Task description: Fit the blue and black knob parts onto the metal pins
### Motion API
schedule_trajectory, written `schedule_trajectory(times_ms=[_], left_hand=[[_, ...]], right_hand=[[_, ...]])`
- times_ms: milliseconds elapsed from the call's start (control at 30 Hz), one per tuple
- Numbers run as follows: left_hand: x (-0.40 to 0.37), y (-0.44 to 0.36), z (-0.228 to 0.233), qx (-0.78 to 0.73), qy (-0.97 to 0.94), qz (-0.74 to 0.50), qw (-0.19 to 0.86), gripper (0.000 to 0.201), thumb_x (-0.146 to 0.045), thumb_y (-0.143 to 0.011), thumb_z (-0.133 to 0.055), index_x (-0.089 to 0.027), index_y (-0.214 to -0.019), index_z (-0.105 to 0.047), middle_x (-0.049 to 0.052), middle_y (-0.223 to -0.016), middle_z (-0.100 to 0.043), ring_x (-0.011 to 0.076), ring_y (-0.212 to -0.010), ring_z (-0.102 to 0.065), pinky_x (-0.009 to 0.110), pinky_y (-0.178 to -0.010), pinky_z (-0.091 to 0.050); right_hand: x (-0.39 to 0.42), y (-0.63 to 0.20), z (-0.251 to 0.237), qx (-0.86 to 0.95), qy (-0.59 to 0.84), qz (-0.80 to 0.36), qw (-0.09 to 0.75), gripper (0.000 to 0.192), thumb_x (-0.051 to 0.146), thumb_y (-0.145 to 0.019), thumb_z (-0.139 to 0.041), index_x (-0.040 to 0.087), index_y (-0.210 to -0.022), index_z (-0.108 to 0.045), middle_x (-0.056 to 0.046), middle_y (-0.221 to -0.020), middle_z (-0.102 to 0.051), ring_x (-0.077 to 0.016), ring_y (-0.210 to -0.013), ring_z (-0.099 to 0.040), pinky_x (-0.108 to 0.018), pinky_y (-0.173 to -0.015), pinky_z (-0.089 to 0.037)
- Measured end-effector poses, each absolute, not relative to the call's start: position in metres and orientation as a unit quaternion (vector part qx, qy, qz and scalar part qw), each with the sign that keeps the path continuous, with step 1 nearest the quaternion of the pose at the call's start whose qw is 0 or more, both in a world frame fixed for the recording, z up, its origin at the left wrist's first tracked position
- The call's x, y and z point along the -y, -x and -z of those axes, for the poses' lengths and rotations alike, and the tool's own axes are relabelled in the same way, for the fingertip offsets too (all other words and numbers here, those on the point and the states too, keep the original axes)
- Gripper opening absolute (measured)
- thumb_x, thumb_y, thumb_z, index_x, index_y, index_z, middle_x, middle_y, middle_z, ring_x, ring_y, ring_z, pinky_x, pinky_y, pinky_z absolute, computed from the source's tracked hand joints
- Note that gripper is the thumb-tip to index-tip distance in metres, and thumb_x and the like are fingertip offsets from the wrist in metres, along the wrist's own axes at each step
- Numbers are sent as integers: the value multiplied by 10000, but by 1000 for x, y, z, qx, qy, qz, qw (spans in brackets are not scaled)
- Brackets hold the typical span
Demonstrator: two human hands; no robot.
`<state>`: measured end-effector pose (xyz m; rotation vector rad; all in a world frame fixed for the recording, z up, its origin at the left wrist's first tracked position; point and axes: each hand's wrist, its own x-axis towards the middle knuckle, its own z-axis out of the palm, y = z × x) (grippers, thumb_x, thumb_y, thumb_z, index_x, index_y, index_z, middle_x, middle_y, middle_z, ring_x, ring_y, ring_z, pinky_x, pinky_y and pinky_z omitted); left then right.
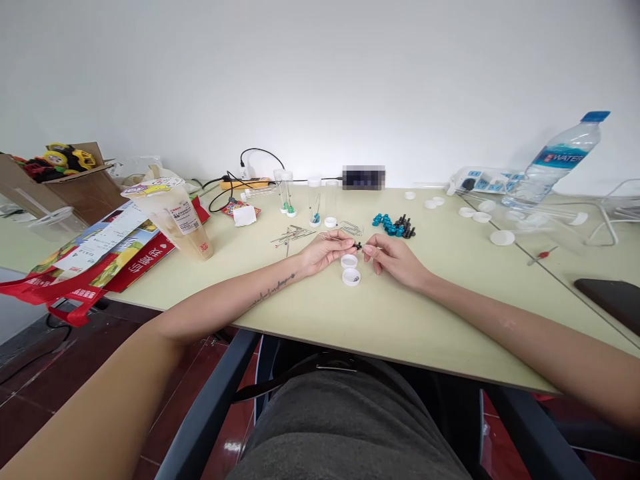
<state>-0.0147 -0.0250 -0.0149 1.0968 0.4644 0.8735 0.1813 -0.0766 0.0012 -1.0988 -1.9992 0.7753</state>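
Observation:
My left hand (327, 253) pinches a small black screw (358, 246) at its fingertips, above the table. Close by on the right, my right hand (393, 259) has its thumb and fingers pressed together; anything between them is too small to make out. Just below the fingers lie two white round caps (351, 277), the nearer one with a tiny dark piece inside. Beyond my right hand sits a pile of small teal screws (384, 222) and black screws (406, 227). Thin metal pins (295, 235) are scattered beyond my left hand, beside bent wire pieces (351, 228).
Clear tubes (315, 200) with white caps stand near the wall. A drink cup (180, 220) and red bag (145, 257) occupy the left side, with a cardboard box (85, 190) behind. On the right are a water bottle (555, 163), a power strip (483, 180) and loose white caps (502, 238).

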Motion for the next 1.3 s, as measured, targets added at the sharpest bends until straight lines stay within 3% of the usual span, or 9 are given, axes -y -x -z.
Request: schedule_trajectory(times_ms=[200,533,767,933,1133,1300], left_hand=[[25,14,15,-209,-502,-397,739,134,-117,-682,-711,-97,-774,-616,17,-786,-644,103,-764,-648,282,-899,-461],[25,14,15,-211,-480,-418,742,97,-89,-699,-685,-99,-764,-613,21,-798,-643,120,-799,-658,293,-927,-455],[24,14,16,-209,-482,-415,743,109,-86,-687,-697,-97,-764,-620,20,-782,-644,115,-799,-651,314,-954,-440],[27,13,13,-222,-470,-421,744,104,-78,-693,-687,-101,-758,-609,13,-773,-641,113,-786,-654,305,-950,-446],[28,13,13,-218,-473,-423,741,86,-65,-706,-671,-95,-761,-613,20,-783,-643,111,-797,-652,314,-964,-440],[28,12,13,-224,-465,-427,742,94,-64,-695,-681,-100,-742,-609,8,-758,-635,111,-794,-650,323,-978,-429]], right_hand=[[76,-182,-1,781,426,-294,350,371,510,-896,-405,190,-759,-535,-5,-686,-615,-110,-495,-536,-268,-549,-401],[74,-182,2,754,433,-305,388,309,516,-844,-490,221,-934,-507,-36,-960,-568,-91,-502,-533,-267,-484,-416],[72,-183,3,775,445,-280,350,414,546,-902,-352,197,-779,-537,0,-608,-565,-120,-495,-527,-256,-498,-377],[74,-182,1,755,437,-293,391,381,552,-905,-341,218,-903,-525,-22,-848,-616,-102,-481,-527,-263,-482,-379],[75,-182,1,762,451,-272,376,441,580,-897,-316,215,-840,-557,-22,-708,-608,-132,-496,-524,-275,-496,-386],[76,-182,-1,755,444,-270,401,404,574,-894,-336,226,-945,-534,-36,-872,-629,-124,-503,-527,-279,-502,-394]])
